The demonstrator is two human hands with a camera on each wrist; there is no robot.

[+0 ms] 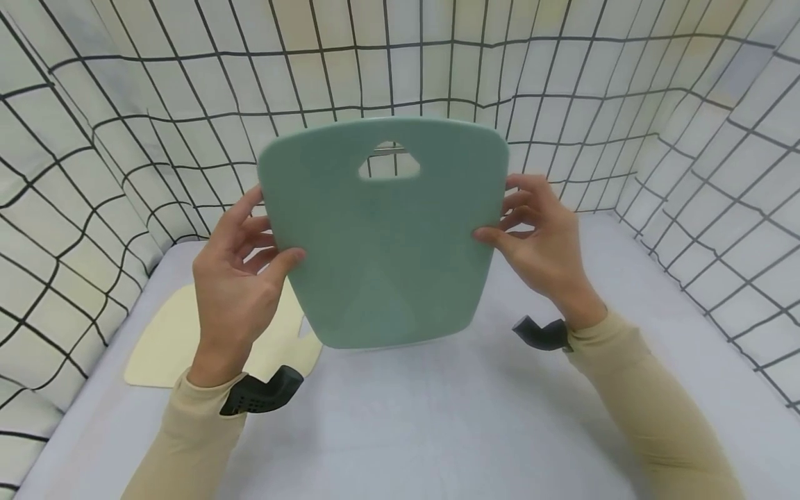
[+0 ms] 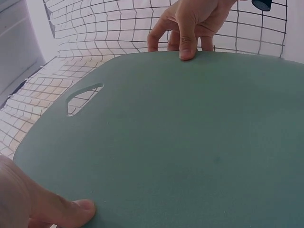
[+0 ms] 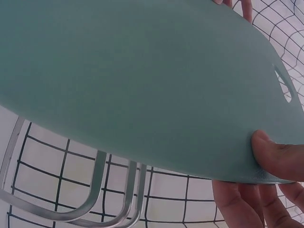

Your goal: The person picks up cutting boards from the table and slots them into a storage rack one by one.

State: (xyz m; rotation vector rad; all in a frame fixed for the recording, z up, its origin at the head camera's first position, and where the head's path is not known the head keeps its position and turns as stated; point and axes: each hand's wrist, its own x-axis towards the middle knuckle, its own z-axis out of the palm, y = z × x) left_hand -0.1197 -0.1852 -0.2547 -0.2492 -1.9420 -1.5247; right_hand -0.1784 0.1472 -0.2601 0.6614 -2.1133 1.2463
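A green cutting board with a handle slot near its top edge is held up above the table, its broad face toward me. My left hand grips the board's left edge, thumb on the near face and fingers behind. On the opposite edge, my right hand pinches the board the same way. Both thumbs also show on the green surface in the wrist views. Lying on the table at the left is a pale yellow cutting board, partly covered by my left hand and the green board.
A white table lies below. Black-lined grid walls surround it at the back and sides. In the right wrist view, a metal wire rack shows beyond the green board, which hides much of it.
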